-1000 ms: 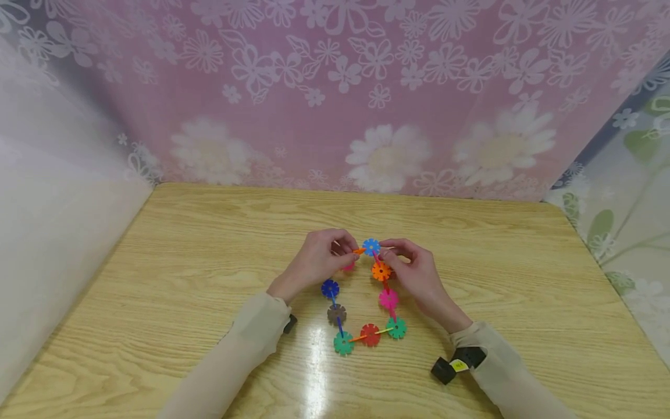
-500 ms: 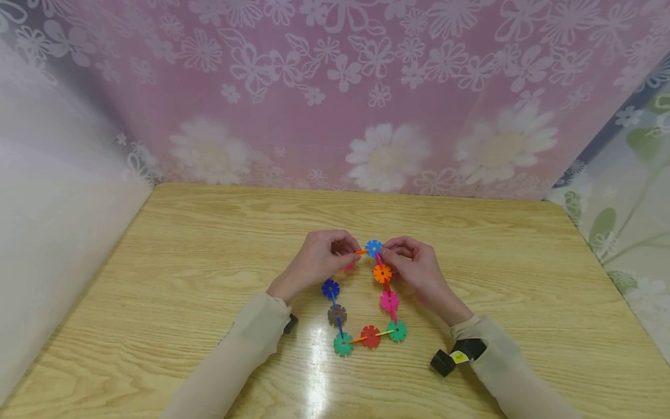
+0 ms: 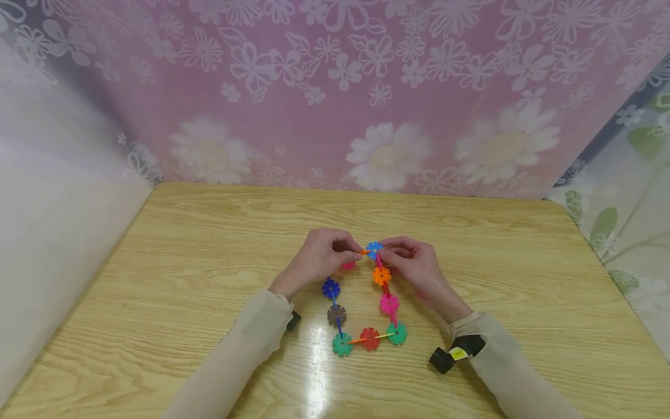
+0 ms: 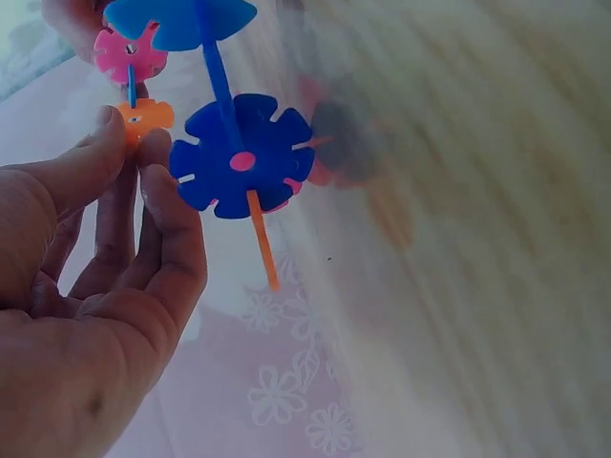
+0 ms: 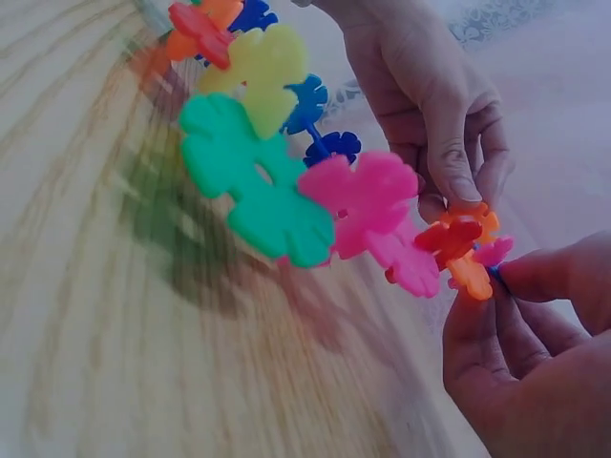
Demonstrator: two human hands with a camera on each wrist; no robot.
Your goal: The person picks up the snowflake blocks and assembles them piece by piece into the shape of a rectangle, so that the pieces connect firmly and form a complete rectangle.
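A chain of notched plastic interlocking discs forms a rough four-sided loop on the table in the head view. My left hand [image 3: 319,256] pinches an orange disc [image 4: 148,116] at the loop's far side. With thumb and fingers, my right hand [image 3: 419,267] pinches a light-blue disc [image 3: 374,250], which meets the orange one. Down the right side run an orange disc [image 3: 381,276], a pink disc [image 3: 389,304] and a green disc [image 3: 396,333]. A dark-blue disc [image 3: 331,288] and a brown disc [image 3: 337,315] are on the left. The left fingers partly cover a pink disc [image 3: 348,265].
Another green disc [image 3: 342,344] and a red disc [image 3: 370,338] make up the loop's near side. The wood-grain table [image 3: 183,244] meets a pink flowered backdrop [image 3: 293,116] behind. A black wrist camera [image 3: 442,361] sits by the right sleeve.
My left hand has shifted slightly right, nearer the light-blue disc. That disc and the right side of the loop have moved a little toward me. Both hands keep their grip.
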